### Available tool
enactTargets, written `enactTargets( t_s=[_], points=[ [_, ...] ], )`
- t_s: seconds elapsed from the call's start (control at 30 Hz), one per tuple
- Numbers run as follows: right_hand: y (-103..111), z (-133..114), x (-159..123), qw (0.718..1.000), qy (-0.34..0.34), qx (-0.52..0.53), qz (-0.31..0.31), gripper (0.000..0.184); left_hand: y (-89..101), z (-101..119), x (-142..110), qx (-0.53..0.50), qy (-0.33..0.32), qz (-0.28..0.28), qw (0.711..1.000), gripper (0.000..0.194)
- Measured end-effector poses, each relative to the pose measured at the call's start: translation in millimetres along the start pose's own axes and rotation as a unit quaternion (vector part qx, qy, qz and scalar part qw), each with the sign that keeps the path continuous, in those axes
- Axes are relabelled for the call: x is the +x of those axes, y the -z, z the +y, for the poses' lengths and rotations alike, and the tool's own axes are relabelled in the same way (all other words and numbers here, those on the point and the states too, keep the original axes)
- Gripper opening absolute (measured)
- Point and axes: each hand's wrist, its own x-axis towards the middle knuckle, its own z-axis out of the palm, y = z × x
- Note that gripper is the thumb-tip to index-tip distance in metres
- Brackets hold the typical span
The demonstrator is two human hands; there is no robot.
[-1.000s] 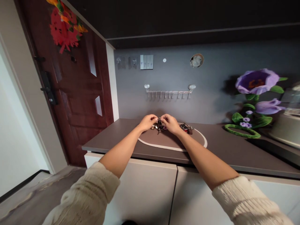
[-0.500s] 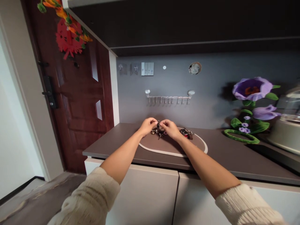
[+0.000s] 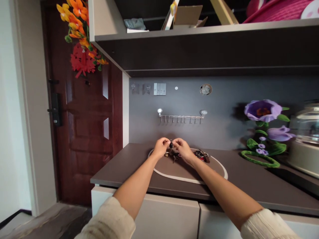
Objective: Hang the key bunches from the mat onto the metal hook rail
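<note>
Both hands meet just above the oval brown mat (image 3: 184, 171) with a pale rim. My left hand (image 3: 160, 148) pinches a keyring with dark keys (image 3: 171, 145) from the left side. From the right, my right hand (image 3: 182, 150) pinches the same keyring, its fingertips close to the left ones. The keys hang down between the hands, and which part each fingertip grips is too small to make out. Under the hands lie more small dark and metallic pieces (image 3: 175, 157). Right of my right hand, a dark cluster of keys or trinkets (image 3: 202, 155) with a red spot rests on the mat.
Behind the hands, a clear hook rail (image 3: 181, 116) is fixed to the grey wall. Overhead juts a dark shelf (image 3: 189, 53). To the right stand purple plush flowers (image 3: 264, 111) and a pale appliance (image 3: 305, 149). The counter (image 3: 117, 169) ends left, before a door (image 3: 87, 159).
The camera view has tilted up, bringing the shelf's contents into sight. Both hands still pinch the keyring above the mat, in nearly the same pose.
</note>
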Motion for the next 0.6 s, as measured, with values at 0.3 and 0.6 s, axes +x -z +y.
enactTargets(
  t_s=[0.3,0.6],
  points=[
    [-7,-17,55,0.993,0.069,-0.088,0.027,0.017,4.7,-10,4,0.126,0.06,0.097,0.986,0.021],
    [-39,-27,102,0.997,0.007,-0.047,0.065,0.01,10.8,-13,3,0.25,0.128,0.115,0.953,0.027]
  ],
)
